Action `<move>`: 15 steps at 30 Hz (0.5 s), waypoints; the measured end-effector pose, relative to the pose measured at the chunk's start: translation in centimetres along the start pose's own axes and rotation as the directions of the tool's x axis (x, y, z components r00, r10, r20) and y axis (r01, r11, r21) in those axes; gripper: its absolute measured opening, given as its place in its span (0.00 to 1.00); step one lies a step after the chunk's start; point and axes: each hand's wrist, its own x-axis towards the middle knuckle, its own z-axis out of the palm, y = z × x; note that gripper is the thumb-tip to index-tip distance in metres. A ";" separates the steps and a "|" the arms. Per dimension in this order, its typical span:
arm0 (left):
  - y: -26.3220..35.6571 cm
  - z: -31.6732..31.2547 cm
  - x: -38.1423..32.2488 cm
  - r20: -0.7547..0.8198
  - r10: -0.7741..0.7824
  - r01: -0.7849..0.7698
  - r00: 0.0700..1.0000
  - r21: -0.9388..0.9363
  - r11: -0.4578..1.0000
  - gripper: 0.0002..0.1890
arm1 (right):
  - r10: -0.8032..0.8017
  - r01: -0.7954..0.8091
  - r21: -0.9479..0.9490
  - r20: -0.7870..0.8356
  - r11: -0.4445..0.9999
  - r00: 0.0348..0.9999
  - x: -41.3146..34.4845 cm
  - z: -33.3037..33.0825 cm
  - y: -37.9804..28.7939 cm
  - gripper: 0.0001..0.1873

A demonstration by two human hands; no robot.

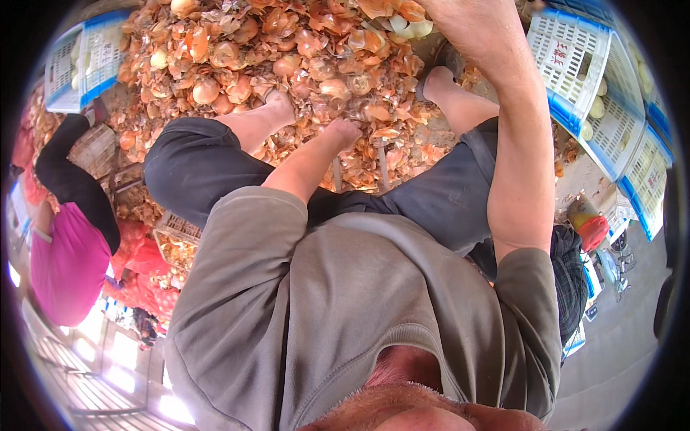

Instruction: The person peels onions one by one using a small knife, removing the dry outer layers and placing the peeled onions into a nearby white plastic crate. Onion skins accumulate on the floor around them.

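Note:
My left hand point(345, 133) is between my knees, low over a heap of loose onion skins point(345, 48). Its fingers are curled, and whatever may be inside them is hidden. Past the top edge reaches my right forearm point(512, 81), so the right hand is out of view. Near that wrist lie pale, whitish onion pieces point(412, 28). Unpeeled onions lie among the skins, such as a brown onion point(206, 91) beyond my left foot and another onion point(334, 89) ahead of my left hand.
Plastic crates point(566, 59) with pale peeled onions stand on the right; another crate point(83, 59) is at upper left. A person in a pink top point(70, 258) is at left, near red mesh sacks point(143, 258). Metal bars point(383, 166) show between my thighs.

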 end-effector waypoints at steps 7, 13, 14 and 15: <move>-3.1 -1.5 -1.1 -0.144 0.017 -0.011 0.989 0.042 0.999 0.22 | 0.127 -0.126 -0.022 0.070 0.992 0.989 0.0 -1.7 -1.9 0.26; -3.6 -2.0 0.8 -0.258 -0.079 0.086 0.963 0.016 0.996 0.25 | 0.208 -0.220 0.130 0.102 0.967 0.973 0.2 -2.8 -3.4 0.27; -3.8 -1.8 1.1 -0.163 -0.012 0.047 0.986 0.207 0.977 0.25 | 0.185 -0.192 0.069 0.098 0.979 0.978 0.2 -2.2 -2.4 0.27; -3.7 -2.1 1.3 -0.148 -0.028 0.059 0.989 0.209 0.976 0.26 | 0.176 -0.177 0.009 0.096 0.984 0.980 0.1 -1.9 -1.9 0.27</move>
